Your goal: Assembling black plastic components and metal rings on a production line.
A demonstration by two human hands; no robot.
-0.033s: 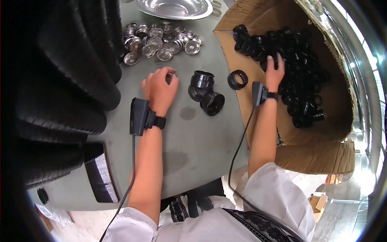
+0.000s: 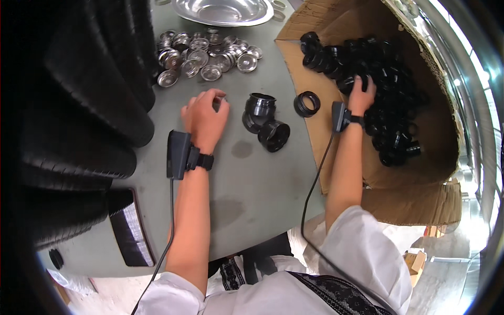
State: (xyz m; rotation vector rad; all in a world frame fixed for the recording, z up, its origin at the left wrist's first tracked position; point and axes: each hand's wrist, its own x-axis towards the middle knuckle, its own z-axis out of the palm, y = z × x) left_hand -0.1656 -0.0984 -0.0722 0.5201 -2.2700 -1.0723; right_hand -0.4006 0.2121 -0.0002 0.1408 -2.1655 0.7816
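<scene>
My left hand (image 2: pixel 202 119) rests on the grey table with its thumb and fingers curled together; whatever lies between the fingertips is too small to make out. To its right sit joined black plastic pipe fittings (image 2: pixel 261 107), with one round opening facing up and another toward me. A separate black ring (image 2: pixel 307 104) lies by the cardboard flap. My right hand (image 2: pixel 362 97) reaches into the cardboard box (image 2: pixel 310 68), its fingers bent round a black plastic fitting (image 2: pixel 362 81) in the pile, partly hidden by the fingers.
Several shiny metal strainer cups (image 2: pixel 211 72) are heaped at the back, before a steel basin (image 2: pixel 223 11). Stacked black ribbed tubes (image 2: pixel 100 94) line the left side. A phone (image 2: pixel 131 228) lies near the front left edge. Cables run from both wrist devices (image 2: pixel 179 153).
My right hand has moved slightly within the pile, and its spread fingers have bent round a black fitting. My left hand keeps nearly the same curled pose.
</scene>
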